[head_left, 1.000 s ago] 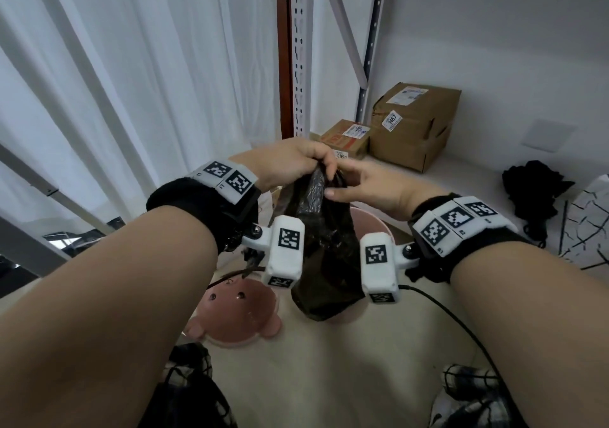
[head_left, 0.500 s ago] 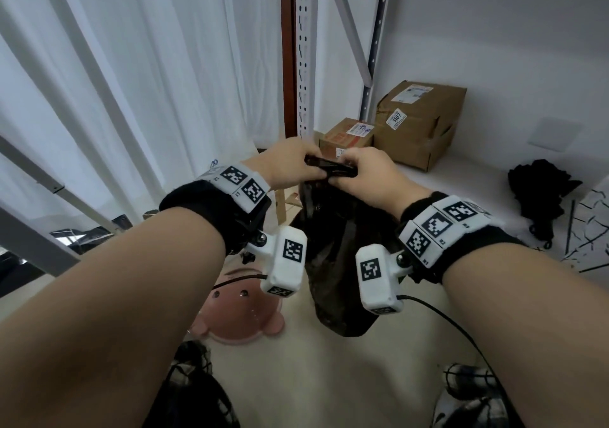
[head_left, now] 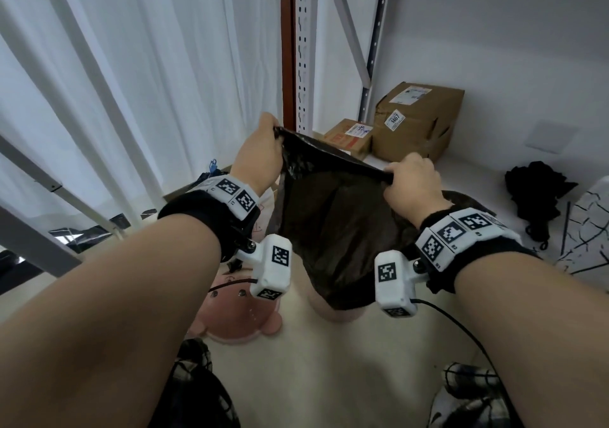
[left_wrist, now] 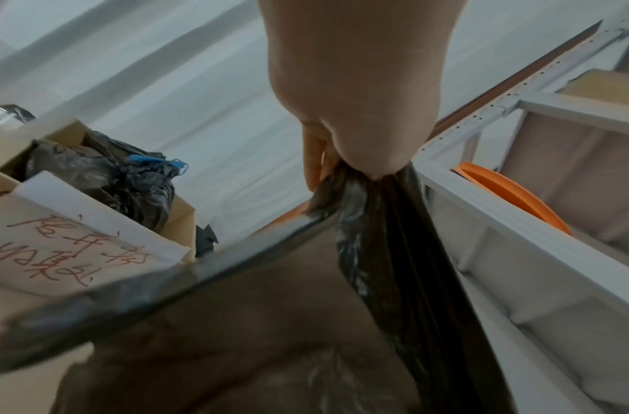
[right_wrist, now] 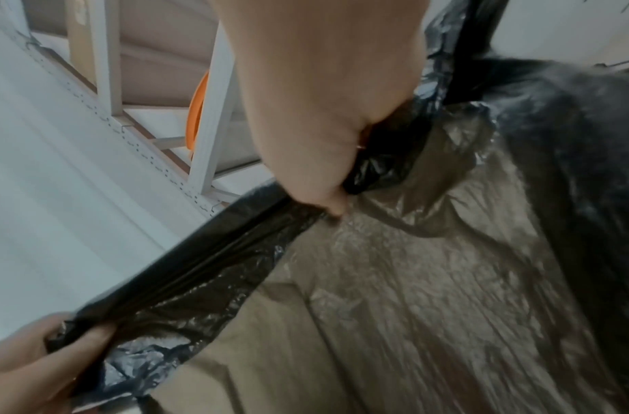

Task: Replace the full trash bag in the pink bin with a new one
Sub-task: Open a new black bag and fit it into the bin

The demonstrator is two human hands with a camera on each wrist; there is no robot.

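Note:
A new thin black trash bag (head_left: 336,230) hangs stretched between my two hands above the floor. My left hand (head_left: 263,154) grips the left end of its rim, and my right hand (head_left: 408,177) grips the right end. The rim runs taut between them. The wrist views show the left fingers (left_wrist: 355,168) and the right fingers (right_wrist: 327,193) curled tight on bunched plastic, with the bag (right_wrist: 412,280) spread below. The pink bin (head_left: 333,314) shows only as a sliver under the bag. Its pink lid (head_left: 240,322) lies on the floor to the left.
A tied dark bag (left_wrist: 121,179) sits in a cardboard box at the left. Two cardboard parcels (head_left: 418,118) stand by the far wall beside a metal shelf upright (head_left: 303,48). White curtains (head_left: 131,65) hang at the left, and a black bundle (head_left: 534,190) lies at the right.
My hands were together at the top of the bunched bag. They have pulled apart and risen, drawing the bag's rim out wide and spreading the plastic.

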